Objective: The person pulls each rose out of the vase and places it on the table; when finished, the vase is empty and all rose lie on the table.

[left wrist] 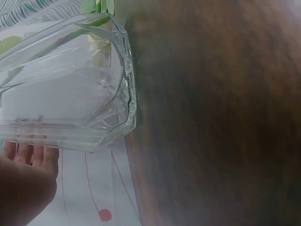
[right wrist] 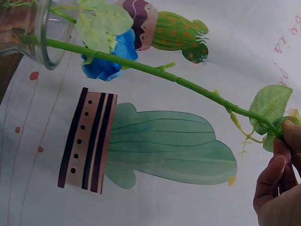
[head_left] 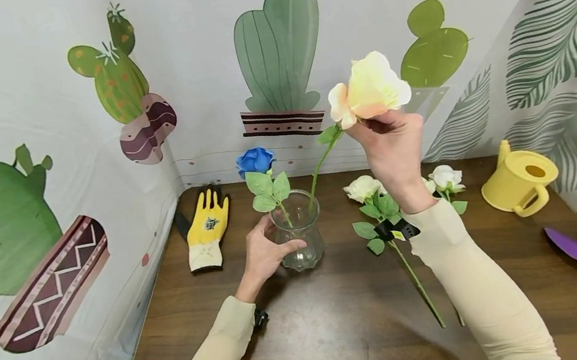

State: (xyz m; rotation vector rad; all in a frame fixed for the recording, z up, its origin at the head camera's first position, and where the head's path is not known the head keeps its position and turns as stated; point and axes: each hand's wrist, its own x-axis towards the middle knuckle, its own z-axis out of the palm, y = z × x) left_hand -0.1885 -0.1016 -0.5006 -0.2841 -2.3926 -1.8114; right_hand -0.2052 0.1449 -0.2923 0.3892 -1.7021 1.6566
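A clear glass vase (head_left: 304,254) stands on the brown table, and my left hand (head_left: 266,252) grips its left side, thumb across the front. Fingers of that hand show beyond the glass (left wrist: 61,106) in the left wrist view. A pale peach rose (head_left: 376,86) slants up to the right from the vase, its stem (right wrist: 188,84) passing through the mouth. Just below the bloom, my right hand (head_left: 397,149) pinches the stem between thumb and fingers. A blue rose (head_left: 255,161) with green leaves leans left in the same vase.
White roses (head_left: 363,188) lie on the table to the right, partly under my right forearm. Farther right are a yellow watering can (head_left: 520,179) and a purple trowel (head_left: 575,246) with a pink handle. A yellow glove (head_left: 209,225) lies at the back left, near the cactus-printed cloth wall.
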